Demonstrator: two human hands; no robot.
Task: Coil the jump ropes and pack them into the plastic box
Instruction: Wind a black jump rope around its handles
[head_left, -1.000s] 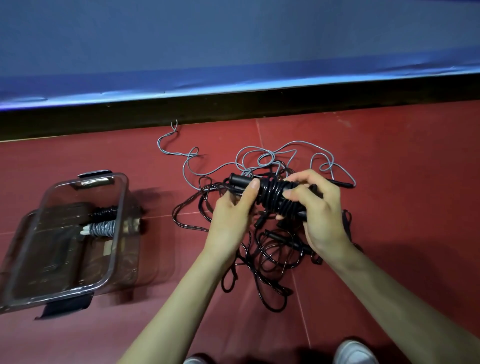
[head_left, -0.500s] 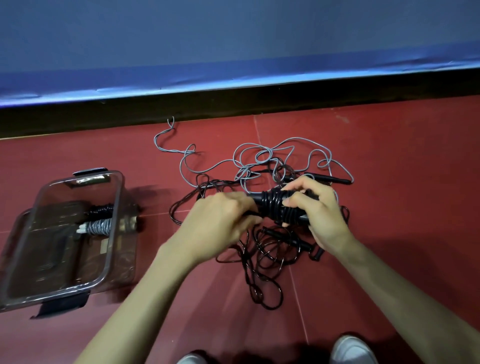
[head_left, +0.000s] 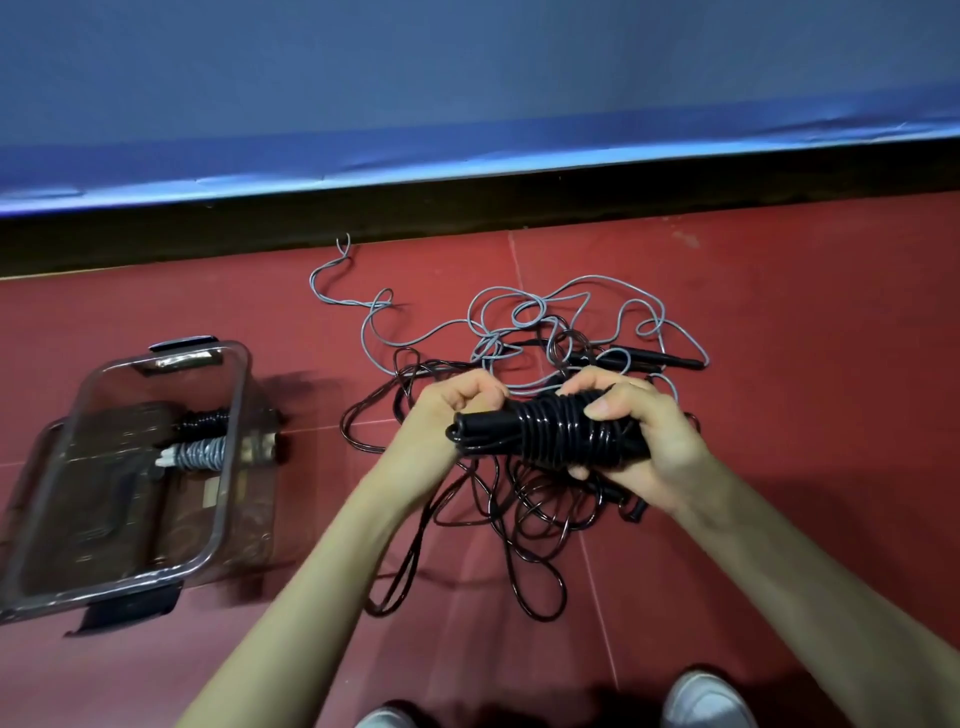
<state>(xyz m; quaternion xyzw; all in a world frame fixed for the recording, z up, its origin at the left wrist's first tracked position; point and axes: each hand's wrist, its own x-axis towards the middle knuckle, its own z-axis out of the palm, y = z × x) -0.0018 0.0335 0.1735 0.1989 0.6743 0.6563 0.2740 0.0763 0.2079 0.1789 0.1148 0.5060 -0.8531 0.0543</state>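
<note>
Black cord, wound in tight turns round a pair of handles, makes the bundle (head_left: 550, 434) held between both hands above the floor. The right hand (head_left: 641, 441) has its fingers (head_left: 605, 408) curled over the wound part, thumb below, gripping it. The left hand (head_left: 454, 408) is closed in a fist at the bundle's handle end; whether its fingers pinch the cord there I cannot tell. Beneath the hands, loose black rope (head_left: 519, 525) lies tangled on the red floor (head_left: 779, 338), with a grey rope (head_left: 524, 317) sprawled beyond it, toward the blue wall. Well to the left stands the clear box (head_left: 228, 467), open, with a black coil (head_left: 202, 420) and a grey coil (head_left: 200, 451) lying side by side inside.
</note>
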